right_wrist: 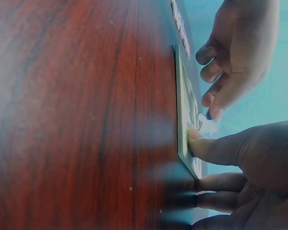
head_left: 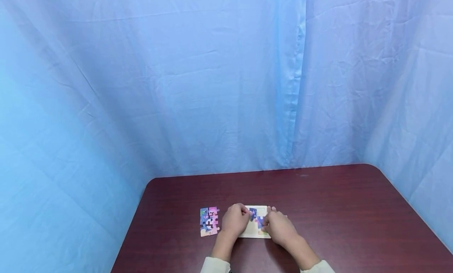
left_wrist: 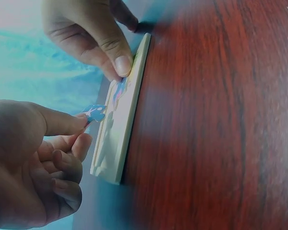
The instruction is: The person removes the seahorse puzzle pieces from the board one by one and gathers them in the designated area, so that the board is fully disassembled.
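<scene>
My left hand (head_left: 235, 219) pinches a blue puzzle piece (left_wrist: 94, 113) between thumb and forefinger, above the left part of a pale puzzle tray (left_wrist: 105, 160). The other fingers of that hand curl loosely. At the tray's right side, my right hand (head_left: 281, 228) has its thumb and forefinger close together on a puzzle piece (head_left: 260, 222) in blue and pink, lying in the tray. Its remaining fingers (right_wrist: 223, 182) reach past the tray's edge. Part of the tray and some pieces are hidden under both hands.
Left of the tray, several joined puzzle pieces (head_left: 209, 222) in pink, blue and purple lie on the dark red-brown table (head_left: 336, 210). Light blue curtains (head_left: 212, 88) hang behind the table and along its sides.
</scene>
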A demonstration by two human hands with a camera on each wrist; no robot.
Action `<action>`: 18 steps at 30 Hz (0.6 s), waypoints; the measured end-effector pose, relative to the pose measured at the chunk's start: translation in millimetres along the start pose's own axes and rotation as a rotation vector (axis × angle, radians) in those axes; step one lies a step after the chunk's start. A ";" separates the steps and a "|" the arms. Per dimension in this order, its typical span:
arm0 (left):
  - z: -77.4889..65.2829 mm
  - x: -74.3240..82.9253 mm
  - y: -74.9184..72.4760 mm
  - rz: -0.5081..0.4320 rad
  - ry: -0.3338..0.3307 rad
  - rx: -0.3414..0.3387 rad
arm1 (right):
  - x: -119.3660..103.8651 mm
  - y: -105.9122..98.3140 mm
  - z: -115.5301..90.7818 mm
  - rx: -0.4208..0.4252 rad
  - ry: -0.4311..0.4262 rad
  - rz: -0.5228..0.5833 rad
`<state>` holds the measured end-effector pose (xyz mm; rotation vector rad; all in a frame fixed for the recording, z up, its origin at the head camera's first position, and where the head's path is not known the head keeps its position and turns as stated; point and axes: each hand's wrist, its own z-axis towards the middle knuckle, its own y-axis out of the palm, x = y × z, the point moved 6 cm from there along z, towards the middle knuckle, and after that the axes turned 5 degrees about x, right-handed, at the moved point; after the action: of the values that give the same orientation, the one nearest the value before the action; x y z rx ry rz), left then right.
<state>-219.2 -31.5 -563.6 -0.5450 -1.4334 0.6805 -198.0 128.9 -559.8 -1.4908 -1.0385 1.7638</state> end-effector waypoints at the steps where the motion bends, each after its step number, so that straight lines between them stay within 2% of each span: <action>1: 0.0 -1.3 -0.9 -0.007 -0.008 0.000 | 0.2 0.1 0.1 0.000 0.002 0.000; 18: -2.1 -17.2 -18.9 -0.124 -0.116 0.031 | 0.6 0.4 -1.5 0.013 -0.004 -0.001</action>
<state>-215.4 -56.9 -562.5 -0.3934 -1.5492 0.6429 -196.6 129.5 -560.6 -1.4792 -1.0277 1.7696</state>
